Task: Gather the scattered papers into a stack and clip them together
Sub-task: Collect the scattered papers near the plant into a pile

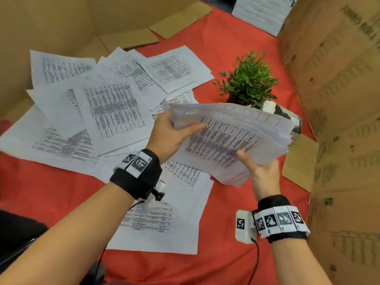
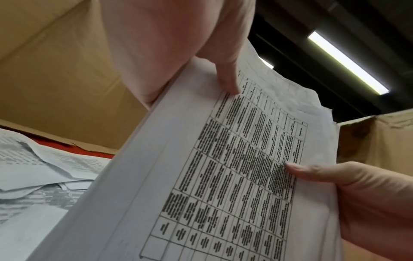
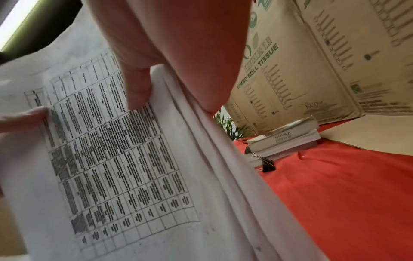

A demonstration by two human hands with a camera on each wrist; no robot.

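Note:
I hold a thick stack of printed papers (image 1: 230, 138) above the red table, tilted toward me. My left hand (image 1: 174, 134) grips its left edge, thumb on the top sheet. My right hand (image 1: 259, 169) grips the near right corner, thumb on top too. The same stack (image 2: 234, 176) fills the left wrist view and the stack (image 3: 111, 159) fills the right wrist view. Several loose sheets (image 1: 98, 103) lie scattered on the table to the left, and another sheet (image 1: 164, 223) lies below my left wrist. A black binder clip (image 3: 267, 165) sits on the red cloth beside some books.
A small green potted plant (image 1: 249, 81) stands just behind the stack. Cardboard walls (image 1: 339, 99) close in on the right and at the far left (image 1: 41, 27). A pile of books (image 3: 288, 139) lies on the red cloth (image 1: 236, 233) near the clip.

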